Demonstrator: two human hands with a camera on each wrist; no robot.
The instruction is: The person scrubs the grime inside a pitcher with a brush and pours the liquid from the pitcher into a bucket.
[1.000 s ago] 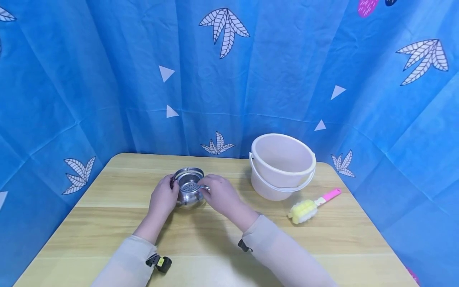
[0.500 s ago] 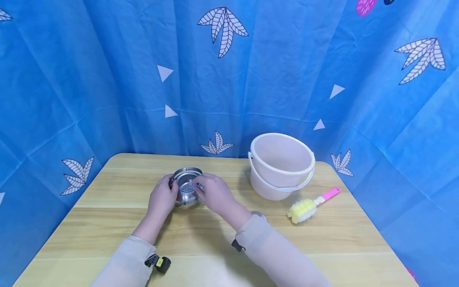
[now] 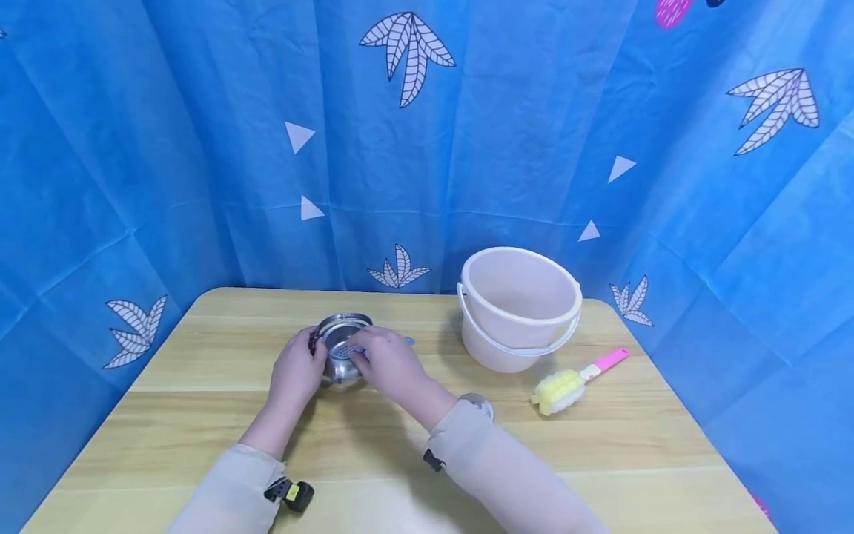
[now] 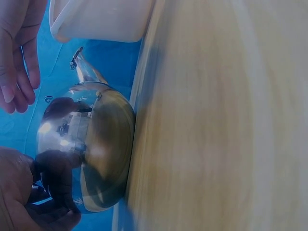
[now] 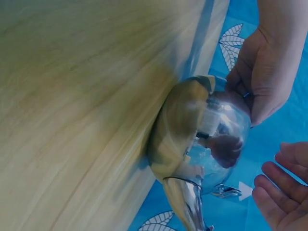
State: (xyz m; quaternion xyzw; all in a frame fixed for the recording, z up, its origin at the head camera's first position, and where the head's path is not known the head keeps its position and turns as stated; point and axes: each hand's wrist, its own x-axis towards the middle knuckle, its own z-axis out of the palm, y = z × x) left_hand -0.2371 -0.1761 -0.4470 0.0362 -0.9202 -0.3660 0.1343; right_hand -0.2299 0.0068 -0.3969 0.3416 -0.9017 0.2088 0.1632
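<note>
A shiny stainless steel teapot [image 3: 342, 371] stands on the wooden table, mouth upward, with a perforated strainer [image 3: 341, 349] inside its opening. My left hand [image 3: 296, 367] grips the teapot at its left side, fingers curled at the handle; the left wrist view shows these fingers against the polished belly. Above the teapot's right side is my right hand [image 3: 390, 363], fingertips overlapping the opening in the head view. Both wrist views show the right fingers [image 5: 276, 192] loosely extended and apart from the metal. The spout [image 4: 89, 70] points right, mostly hidden behind the right hand in the head view.
A round metal lid [image 3: 477, 404] lies beside the right forearm, partly covered by the sleeve. At the back right stands a white bucket [image 3: 490, 337] with its bail handle lowered. A sponge brush [image 3: 559, 391] with a pink handle lies nearer. Blue curtain [image 3: 414, 163] surrounds the table.
My right hand has shifted left over the teapot's mouth, and the lid has come into view beside the forearm. The left hand keeps its hold. The head view has turned slightly.
</note>
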